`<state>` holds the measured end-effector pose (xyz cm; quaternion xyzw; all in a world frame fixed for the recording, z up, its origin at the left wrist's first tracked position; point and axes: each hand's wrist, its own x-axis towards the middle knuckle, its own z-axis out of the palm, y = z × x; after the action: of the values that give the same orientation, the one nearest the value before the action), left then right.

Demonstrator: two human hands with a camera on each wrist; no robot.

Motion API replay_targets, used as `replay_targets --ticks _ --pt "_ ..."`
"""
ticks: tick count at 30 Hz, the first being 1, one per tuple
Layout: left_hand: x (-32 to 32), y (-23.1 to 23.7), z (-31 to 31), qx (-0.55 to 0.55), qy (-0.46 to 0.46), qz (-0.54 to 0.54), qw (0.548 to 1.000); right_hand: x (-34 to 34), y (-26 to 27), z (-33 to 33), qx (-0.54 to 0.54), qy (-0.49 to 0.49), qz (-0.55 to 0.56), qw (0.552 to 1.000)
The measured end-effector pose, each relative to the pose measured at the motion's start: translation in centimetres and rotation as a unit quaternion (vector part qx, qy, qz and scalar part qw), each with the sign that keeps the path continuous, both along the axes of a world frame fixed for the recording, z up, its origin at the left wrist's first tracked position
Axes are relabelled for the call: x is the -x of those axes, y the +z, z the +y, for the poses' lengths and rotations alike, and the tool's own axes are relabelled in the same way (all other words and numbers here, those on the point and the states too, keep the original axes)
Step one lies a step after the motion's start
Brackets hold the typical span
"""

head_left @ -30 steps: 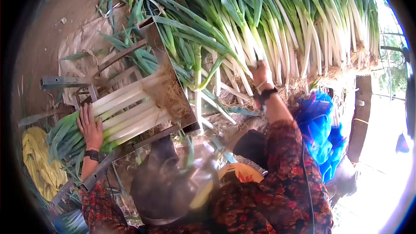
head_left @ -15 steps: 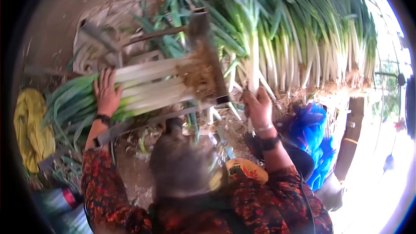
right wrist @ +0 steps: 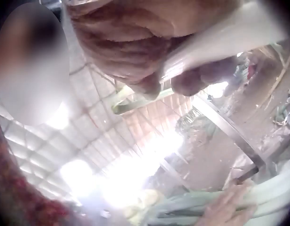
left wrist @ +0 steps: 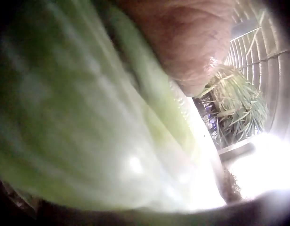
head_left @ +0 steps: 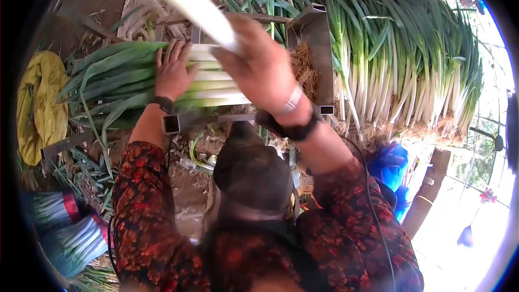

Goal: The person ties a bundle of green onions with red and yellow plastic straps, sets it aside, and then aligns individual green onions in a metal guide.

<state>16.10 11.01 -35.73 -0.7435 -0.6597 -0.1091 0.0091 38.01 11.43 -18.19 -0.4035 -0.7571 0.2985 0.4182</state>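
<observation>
A long green onion (head_left: 197, 8) with a thick white stalk is gripped near its lower end by my right hand (head_left: 265, 67). That hand is raised over a metal frame (head_left: 319, 67), and the onion's leaves point to the upper left. In the right wrist view the fingers curl round the white stalk (right wrist: 225, 40). My left hand (head_left: 174, 73) rests with fingers spread on a layer of green onions (head_left: 219, 86) in the frame. Their roots (head_left: 304, 67) lie by its upright end plate. Close up, the left wrist view shows pale green stalks (left wrist: 88, 117) beneath the hand (left wrist: 182, 42).
A thick row of green onions (head_left: 400, 70) lies to the right of the frame. A yellow sack (head_left: 40, 103) is at the far left, with tied onion bundles (head_left: 70, 243) below it. A blue bag (head_left: 389, 165) and a wooden beam (head_left: 431, 189) are at the right.
My right hand has drawn a green onion out of the row and carried it up and left over the frame. My left hand stays on the onions there, while the head view has shifted.
</observation>
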Motion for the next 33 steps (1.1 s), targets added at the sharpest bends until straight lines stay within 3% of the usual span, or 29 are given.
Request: replay_targets --ticks 1,2,3,7,8,10,13,17,20,24,27,30,32,33 --pt "0.0 0.1 0.0 0.004 0.003 0.008 1.0 1.0 -1.0 1.7 -0.06 0.011 -0.053 0.997" --pt "-0.1 0.2 -0.1 0.009 0.006 0.017 1.0 2.0 -2.7 3.0 -0.05 -0.005 -0.062 0.997" --pt "-0.1 0.3 -0.1 0.006 0.003 0.013 1.0 2.5 -4.3 4.5 0.021 -0.001 -0.125 0.992" --pt "0.1 0.2 -0.1 -0.012 -0.014 0.008 1.0 0.4 -12.7 9.1 0.067 -0.043 -0.381 0.921" --pt "0.2 0.2 -0.1 -0.011 -0.014 0.009 1.0 -2.1 -19.0 11.0 0.114 -0.013 -0.382 0.917" --pt "0.0 0.1 -0.1 -0.01 -0.012 0.01 1.0 -3.7 -15.8 10.8 0.242 -0.002 -0.493 0.836" --pt "0.1 0.6 -0.1 0.001 -0.022 0.021 1.0 -3.7 -16.0 10.5 0.23 -0.01 -0.472 0.851" --pt "0.5 2.3 0.6 0.049 -0.041 0.006 0.998 -4.1 -17.3 10.5 0.243 0.005 -0.489 0.838" --pt "1.0 6.1 3.1 0.197 -0.008 -0.029 0.98 -4.0 -16.0 10.3 0.26 0.03 -0.487 0.833" --pt "1.6 2.6 8.2 0.049 -0.096 -0.119 0.987 -4.1 -16.3 10.3 0.24 0.028 -0.499 0.833" --pt "-0.4 -1.0 8.0 -0.012 -0.066 0.025 0.997 -4.2 -16.9 10.6 0.257 0.039 -0.485 0.835" --pt "-1.8 0.6 6.9 0.096 -0.009 0.009 0.995 -5.2 -18.0 10.6 0.204 0.035 -0.436 0.876" --pt "-2.3 2.5 5.4 0.146 -0.002 -0.006 0.989 -6.9 -18.7 11.6 0.265 -0.016 -0.236 0.935" --pt "-2.4 3.1 5.1 0.159 0.0 -0.005 0.987 -6.6 -16.5 11.8 0.285 -0.043 -0.128 0.949"
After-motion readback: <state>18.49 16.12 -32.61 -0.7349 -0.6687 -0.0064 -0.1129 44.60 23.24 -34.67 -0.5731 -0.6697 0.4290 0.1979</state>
